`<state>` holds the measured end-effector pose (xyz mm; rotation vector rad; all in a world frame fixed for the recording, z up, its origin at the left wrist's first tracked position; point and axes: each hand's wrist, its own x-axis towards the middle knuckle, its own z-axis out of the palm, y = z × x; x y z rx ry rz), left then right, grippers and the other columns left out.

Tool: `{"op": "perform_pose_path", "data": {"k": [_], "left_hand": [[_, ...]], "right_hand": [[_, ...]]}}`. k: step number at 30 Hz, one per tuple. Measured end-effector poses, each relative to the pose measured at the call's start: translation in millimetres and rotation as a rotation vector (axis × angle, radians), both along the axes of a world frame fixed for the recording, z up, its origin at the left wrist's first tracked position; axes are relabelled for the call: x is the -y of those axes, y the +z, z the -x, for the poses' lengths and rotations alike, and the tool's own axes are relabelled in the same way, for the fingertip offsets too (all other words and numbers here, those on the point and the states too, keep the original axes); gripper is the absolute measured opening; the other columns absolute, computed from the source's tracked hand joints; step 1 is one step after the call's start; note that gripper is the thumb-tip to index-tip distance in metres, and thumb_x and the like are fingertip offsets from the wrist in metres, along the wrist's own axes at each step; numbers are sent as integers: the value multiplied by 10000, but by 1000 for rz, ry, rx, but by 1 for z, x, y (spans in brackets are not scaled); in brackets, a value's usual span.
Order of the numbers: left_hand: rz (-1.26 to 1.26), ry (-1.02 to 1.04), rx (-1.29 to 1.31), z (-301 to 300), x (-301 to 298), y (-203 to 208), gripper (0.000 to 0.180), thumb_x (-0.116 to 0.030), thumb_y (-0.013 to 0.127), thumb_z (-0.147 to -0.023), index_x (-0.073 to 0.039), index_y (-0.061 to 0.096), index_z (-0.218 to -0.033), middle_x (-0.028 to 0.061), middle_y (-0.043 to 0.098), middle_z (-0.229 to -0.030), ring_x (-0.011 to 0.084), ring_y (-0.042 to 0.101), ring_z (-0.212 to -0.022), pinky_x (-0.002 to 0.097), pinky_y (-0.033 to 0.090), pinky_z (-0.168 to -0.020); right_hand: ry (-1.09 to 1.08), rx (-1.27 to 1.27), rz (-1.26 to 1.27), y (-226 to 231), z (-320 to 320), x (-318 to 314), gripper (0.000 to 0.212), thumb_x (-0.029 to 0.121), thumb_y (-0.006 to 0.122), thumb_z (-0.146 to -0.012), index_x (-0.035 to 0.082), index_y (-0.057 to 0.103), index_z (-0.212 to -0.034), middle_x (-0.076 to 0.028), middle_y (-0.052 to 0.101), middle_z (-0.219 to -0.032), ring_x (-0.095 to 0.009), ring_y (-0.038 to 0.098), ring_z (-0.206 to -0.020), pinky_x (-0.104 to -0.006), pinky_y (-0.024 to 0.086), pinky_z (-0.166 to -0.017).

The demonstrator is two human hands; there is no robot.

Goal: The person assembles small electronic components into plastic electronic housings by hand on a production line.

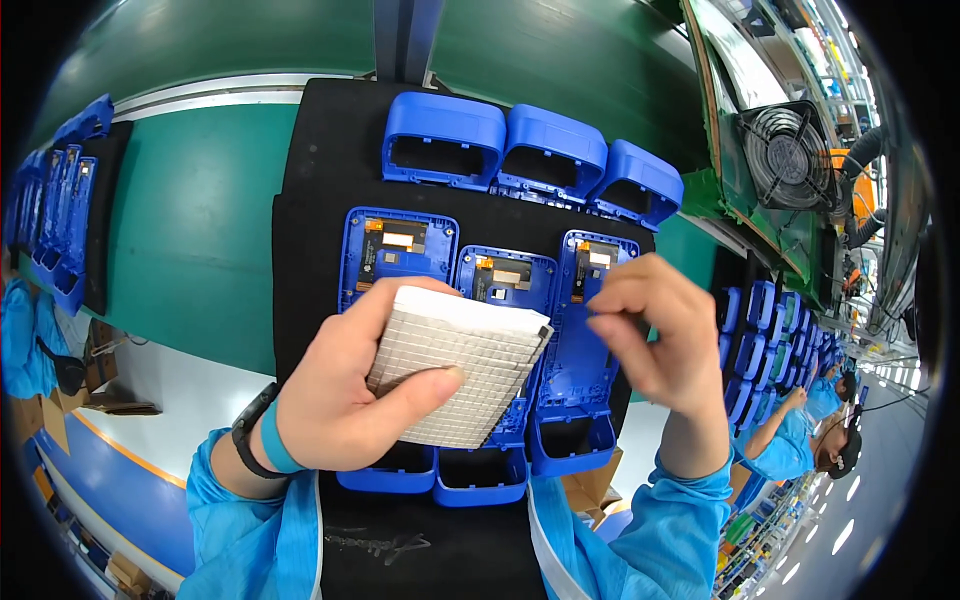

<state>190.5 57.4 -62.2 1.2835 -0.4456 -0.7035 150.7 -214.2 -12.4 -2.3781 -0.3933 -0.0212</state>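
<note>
My left hand (345,385) grips a thick stack of white sheets (455,360) marked off in a grid of small rectangles, thumb on top. The stack is tilted over the blue housings. Just right of it, my right hand (665,325) is raised with thumb and fingertips nearly together; whether something tiny sits between them I cannot make out. Under the hands lie three blue plastic housings with flat cables and small boards inside: a left housing (350,245), a middle housing (540,275) partly covered by the stack, and a right housing (575,345) below my right fingers.
Blue shell covers (445,120) stand in a row along the far side of the black mat (330,150); more blue shells (480,490) lie at its near side. A fan (790,155) stands at far right. Other racks of blue parts (765,340) and a co-worker (800,430) are to the right.
</note>
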Motion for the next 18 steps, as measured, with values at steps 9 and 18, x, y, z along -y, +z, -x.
{"op": "perform_pose_path", "data": {"k": [9,18], "left_hand": [[-57,-2,137,2,1,1,444,-87,656,-884,33,453,-1260,176,666,-1061,229,680,-978,318,538,-815],[-161,-29,216,1,3,6,440,-64,660,-856,32,474,-1244,170,664,-1023,232,675,-950,327,531,-820]], "right_hand": [[33,11,-64,-3,3,-23,183,-31,750,-718,19,644,-859,-107,636,-823,-225,627,-700,-292,489,-593],[159,188,118,-8,4,-23,244,-73,731,-674,18,596,-857,-120,605,-841,-256,590,-654,-325,465,-539]]}}
